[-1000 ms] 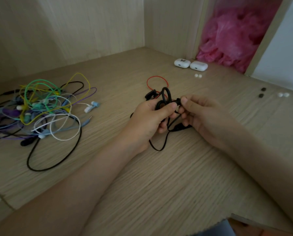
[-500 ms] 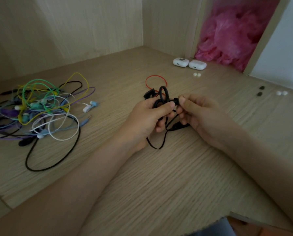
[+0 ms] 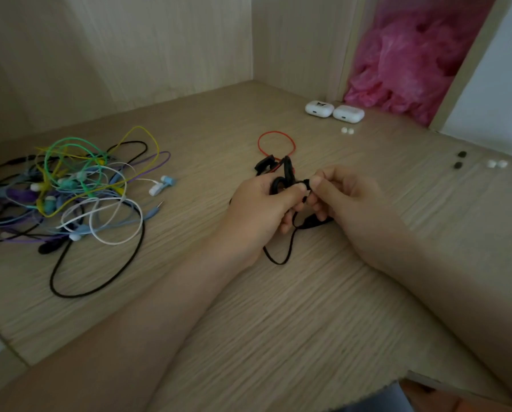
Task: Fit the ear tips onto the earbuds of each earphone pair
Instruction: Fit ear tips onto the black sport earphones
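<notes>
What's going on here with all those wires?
A person is working on a pair of black earphones over a wooden table. The left hand grips the bundled cord and ear hooks, while the right hand pinches the end of one earbud. It is too small to tell whether the ear tip is on yet. A tangled pile of colourful earphones lies to the left. Loose white ear tips and black ear tips sit on the right.

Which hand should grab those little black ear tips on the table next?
Probably the right hand. The black ear tips lie on its side of the table, while the left hand grips the black earphones. The right hand only pinches one earbud.
</notes>
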`<state>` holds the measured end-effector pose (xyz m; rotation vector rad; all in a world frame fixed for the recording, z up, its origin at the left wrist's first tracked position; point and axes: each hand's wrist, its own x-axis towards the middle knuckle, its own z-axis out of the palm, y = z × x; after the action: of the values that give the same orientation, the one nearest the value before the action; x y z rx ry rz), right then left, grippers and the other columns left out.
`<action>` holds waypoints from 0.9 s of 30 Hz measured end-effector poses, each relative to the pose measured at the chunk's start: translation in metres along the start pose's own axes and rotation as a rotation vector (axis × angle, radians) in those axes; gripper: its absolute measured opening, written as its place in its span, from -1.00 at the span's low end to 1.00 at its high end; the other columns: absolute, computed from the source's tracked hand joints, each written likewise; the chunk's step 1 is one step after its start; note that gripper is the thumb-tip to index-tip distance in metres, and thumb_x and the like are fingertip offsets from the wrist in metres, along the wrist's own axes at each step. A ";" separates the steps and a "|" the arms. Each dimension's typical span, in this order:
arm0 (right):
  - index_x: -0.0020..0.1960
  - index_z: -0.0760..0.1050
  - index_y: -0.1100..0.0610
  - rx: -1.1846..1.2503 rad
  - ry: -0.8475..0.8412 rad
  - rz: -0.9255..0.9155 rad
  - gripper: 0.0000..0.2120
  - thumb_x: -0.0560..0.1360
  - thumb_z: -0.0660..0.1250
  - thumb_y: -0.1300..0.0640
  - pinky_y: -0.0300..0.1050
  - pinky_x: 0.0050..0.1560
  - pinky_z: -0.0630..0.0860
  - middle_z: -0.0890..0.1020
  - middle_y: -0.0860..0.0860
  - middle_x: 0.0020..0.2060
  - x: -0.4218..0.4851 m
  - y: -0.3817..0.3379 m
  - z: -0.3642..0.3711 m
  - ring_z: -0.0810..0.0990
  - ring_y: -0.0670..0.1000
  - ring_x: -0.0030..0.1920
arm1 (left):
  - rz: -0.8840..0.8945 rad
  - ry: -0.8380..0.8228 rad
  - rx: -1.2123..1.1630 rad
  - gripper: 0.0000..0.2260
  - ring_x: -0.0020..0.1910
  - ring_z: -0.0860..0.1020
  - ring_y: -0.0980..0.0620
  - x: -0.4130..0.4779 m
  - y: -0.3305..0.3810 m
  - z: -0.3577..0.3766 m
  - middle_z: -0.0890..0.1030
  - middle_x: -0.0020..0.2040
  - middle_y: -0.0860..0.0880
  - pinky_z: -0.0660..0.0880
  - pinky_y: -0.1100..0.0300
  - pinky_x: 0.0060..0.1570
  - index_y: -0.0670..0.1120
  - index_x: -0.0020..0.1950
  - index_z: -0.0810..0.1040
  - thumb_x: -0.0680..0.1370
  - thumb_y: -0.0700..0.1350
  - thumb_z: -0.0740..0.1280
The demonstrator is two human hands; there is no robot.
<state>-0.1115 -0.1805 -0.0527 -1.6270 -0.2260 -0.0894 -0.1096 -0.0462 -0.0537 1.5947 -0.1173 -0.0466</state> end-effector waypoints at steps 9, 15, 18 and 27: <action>-0.23 0.44 0.14 -0.035 -0.127 0.024 -0.80 0.56 0.20 0.28 -0.31 -0.43 0.39 0.53 0.00 -0.45 -0.003 -0.008 0.013 0.46 -0.11 -0.42 | 0.003 -0.058 0.059 -0.76 -0.51 0.35 0.14 0.003 0.000 -0.005 0.44 -0.47 -0.01 0.29 0.32 -0.54 -0.10 -0.33 0.45 0.54 -0.27 0.27; -0.23 0.39 0.22 0.293 -0.178 0.187 -0.82 0.54 0.18 0.23 -0.23 -0.52 0.31 0.51 0.06 -0.49 0.004 -0.013 0.004 0.42 -0.02 -0.45 | -0.023 -0.089 0.099 -0.84 -0.48 0.34 0.12 0.006 0.000 -0.006 0.43 -0.35 -0.11 0.28 0.32 -0.53 -0.14 -0.20 0.47 0.59 -0.20 0.24; -0.24 0.38 0.20 0.238 -0.137 0.194 -0.80 0.56 0.17 0.27 -0.27 -0.55 0.30 0.50 0.01 -0.52 0.004 -0.012 0.006 0.41 -0.07 -0.50 | -0.028 -0.073 0.119 -0.82 -0.48 0.36 0.15 0.005 0.001 -0.005 0.46 -0.34 -0.06 0.28 0.32 -0.52 -0.10 -0.23 0.48 0.58 -0.18 0.25; -0.10 0.39 0.21 0.297 -0.094 0.182 -0.88 0.57 0.13 0.34 -0.31 -0.47 0.41 0.55 0.04 -0.44 0.007 -0.008 0.004 0.48 -0.11 -0.47 | -0.092 0.023 -0.028 -0.89 -0.50 0.37 0.14 0.004 0.005 -0.004 0.47 -0.37 -0.01 0.26 0.28 -0.54 -0.08 -0.18 0.53 0.54 -0.19 0.29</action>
<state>-0.1067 -0.1756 -0.0442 -1.3503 -0.1545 0.1539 -0.1058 -0.0427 -0.0488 1.5718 -0.0250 -0.1008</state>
